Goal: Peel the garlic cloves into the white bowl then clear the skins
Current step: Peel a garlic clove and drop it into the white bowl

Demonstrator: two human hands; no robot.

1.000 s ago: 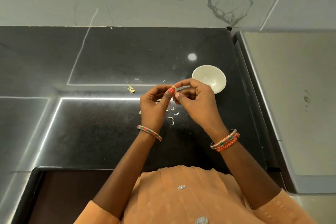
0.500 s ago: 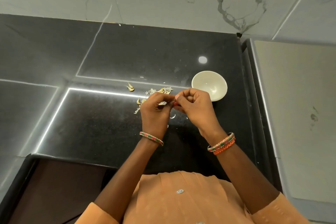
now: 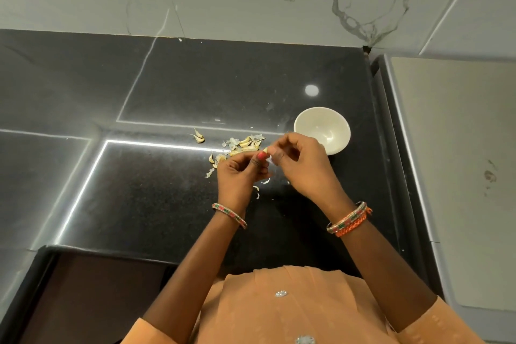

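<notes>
countertop (image 3: 251, 78): glossy black stone | white bowl (image 3: 339, 131): smooth glazed ceramic | skins (image 3: 245, 144): papery

Legible text, labels, brands, numbers, signs: none on any surface or object in view.

Garlic clove (image 3: 265, 150) tip newly exposed

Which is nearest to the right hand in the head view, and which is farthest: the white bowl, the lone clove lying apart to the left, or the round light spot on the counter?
1. White bowl: just beyond the right hand, partly behind it.
2. Round light spot: farther back, past the bowl.
3. Lone clove: far left, beyond the skin pile.
</notes>
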